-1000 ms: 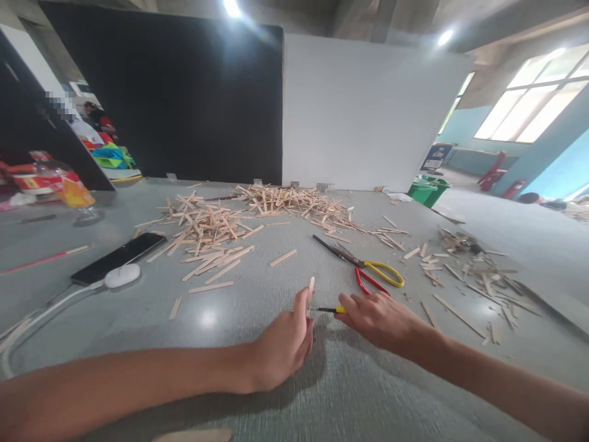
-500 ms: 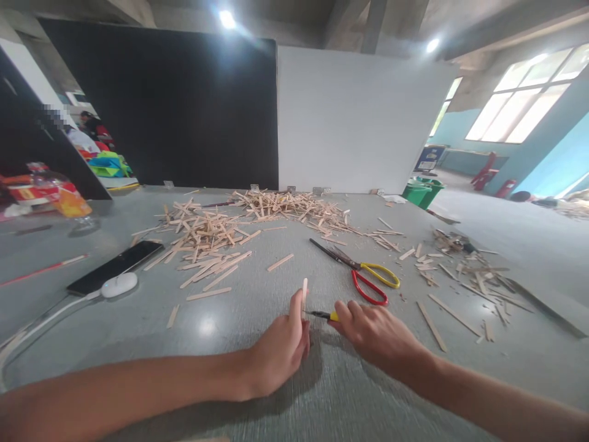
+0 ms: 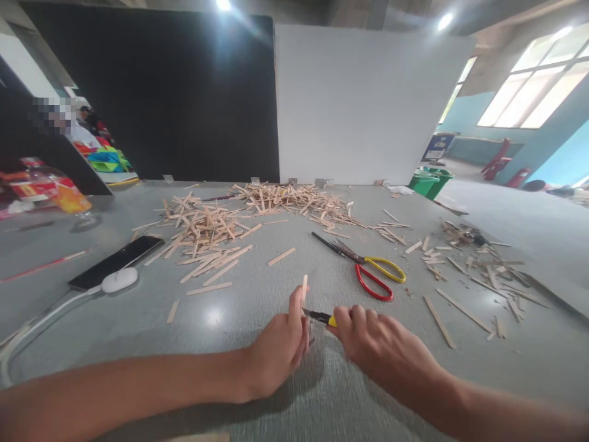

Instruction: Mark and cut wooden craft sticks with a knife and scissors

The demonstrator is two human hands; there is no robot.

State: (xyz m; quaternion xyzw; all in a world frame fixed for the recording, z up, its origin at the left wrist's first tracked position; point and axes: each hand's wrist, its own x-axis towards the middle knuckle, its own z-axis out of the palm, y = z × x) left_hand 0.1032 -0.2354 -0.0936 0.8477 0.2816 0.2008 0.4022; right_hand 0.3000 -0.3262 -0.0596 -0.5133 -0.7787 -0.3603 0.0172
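From the head camera, we're looking down at a grey tabletop with two bare hands working near the middle. The left hand is closed up in a pinch, fingers curled, and it's got hold of a thin wooden stick — stood roughly upright, with its pale rounded end poking up above the fingers. The lower end is hidden, so we can't tell how far down it goes. The right hand is wrapped snugly around a yellow-handled knife, blade pointing left. The tip is right at the stick, just above the curled left fingers, but we can't make out if it's biting into the wood.

Just past the right hand we've got scissors lying spread, one red handle and one yellow. Beyond them there's a big messy heap of sticks at the foot of the black panel and the white panel, plus another pile nearer on the left. Over on the right, we see scraps scattered about. Far left, a dark phone lies with a small white device against it — cable trailing off toward us.
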